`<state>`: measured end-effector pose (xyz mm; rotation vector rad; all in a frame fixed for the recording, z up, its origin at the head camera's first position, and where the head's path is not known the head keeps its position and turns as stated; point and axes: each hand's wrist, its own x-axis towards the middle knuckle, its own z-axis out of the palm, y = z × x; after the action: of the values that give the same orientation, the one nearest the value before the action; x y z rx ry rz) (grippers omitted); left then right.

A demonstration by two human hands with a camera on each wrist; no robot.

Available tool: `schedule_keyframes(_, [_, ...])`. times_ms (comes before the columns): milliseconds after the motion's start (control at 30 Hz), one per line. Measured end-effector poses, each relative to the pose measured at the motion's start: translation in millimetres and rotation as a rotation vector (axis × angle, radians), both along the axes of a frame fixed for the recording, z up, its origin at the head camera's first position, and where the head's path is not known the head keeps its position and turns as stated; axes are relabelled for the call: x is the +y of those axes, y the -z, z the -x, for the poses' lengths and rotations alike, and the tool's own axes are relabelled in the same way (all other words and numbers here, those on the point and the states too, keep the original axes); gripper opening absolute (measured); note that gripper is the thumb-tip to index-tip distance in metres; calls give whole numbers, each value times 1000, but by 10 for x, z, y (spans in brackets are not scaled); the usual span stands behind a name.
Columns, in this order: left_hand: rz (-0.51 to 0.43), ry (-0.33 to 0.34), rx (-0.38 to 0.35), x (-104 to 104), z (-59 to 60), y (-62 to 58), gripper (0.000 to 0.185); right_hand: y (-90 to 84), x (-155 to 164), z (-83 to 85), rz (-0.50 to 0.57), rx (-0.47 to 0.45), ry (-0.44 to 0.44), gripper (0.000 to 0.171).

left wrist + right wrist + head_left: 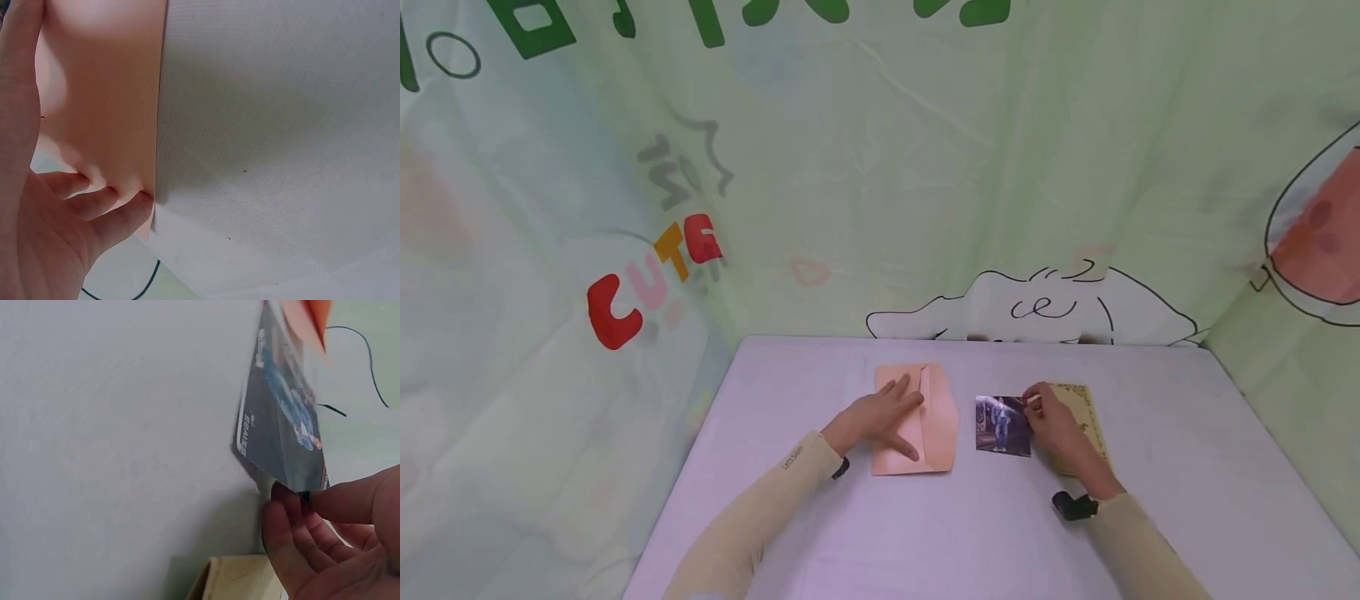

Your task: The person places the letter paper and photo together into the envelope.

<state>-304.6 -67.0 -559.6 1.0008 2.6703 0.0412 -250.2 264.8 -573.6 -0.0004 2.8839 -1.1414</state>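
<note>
A pink envelope (942, 425) lies on the table with its pointed flap unfolded toward the right. My left hand (880, 418) rests on it with fingers spread. In the left wrist view, the fingertips touch the envelope (106, 94) near its edge. My right hand (1062, 429) pinches a glossy photo (1002, 427) at its right edge between thumb and fingers. The right wrist view shows the photo (278, 419) tilted, its near end raised. Under the right hand lies a yellowish card (1081, 404) with a dark patterned border, partly hidden by that hand.
A pale lilac cloth covers the table (985, 533). Behind it hangs a printed curtain (850, 208) that also closes in the left and right sides. A black wrist camera (1073, 506) sits at the right sleeve cuff.
</note>
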Motion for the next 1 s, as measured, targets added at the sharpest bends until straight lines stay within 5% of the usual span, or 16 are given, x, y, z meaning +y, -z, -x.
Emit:
schedule_keyframes(333, [7,10,25,-17,32,57,106,-39,116,-9,99,-29,43,28])
schedule_keyframes(1000, [0,10,12,0,13,50,103,-79,-4,61,133,-76,67,32])
